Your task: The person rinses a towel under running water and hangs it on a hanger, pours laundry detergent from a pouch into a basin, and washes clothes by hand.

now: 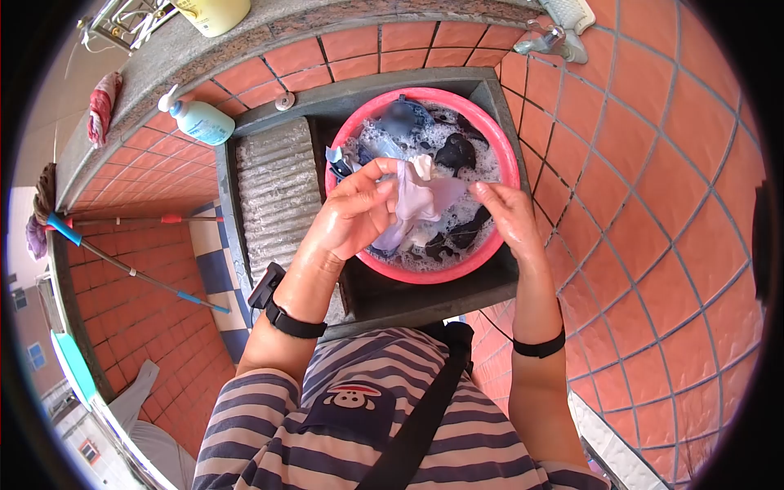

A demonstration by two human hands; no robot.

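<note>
Between my two hands a thin pale lilac cloth is stretched above a pink basin; its exact kind does not show. My left hand pinches the cloth's left side between thumb and fingers, palm turned up and wet. On the other side, my right hand grips the far edge with thumb and fingertips. Below, soapy water fills the basin, with dark clothes and a blue garment soaking in the suds. The cloth hides part of the water.
The basin stands in a grey stone sink with a ridged washboard on its left. A light-blue pump bottle sits at the sink's corner. A tap is at the top right, and mop handles lean at the left.
</note>
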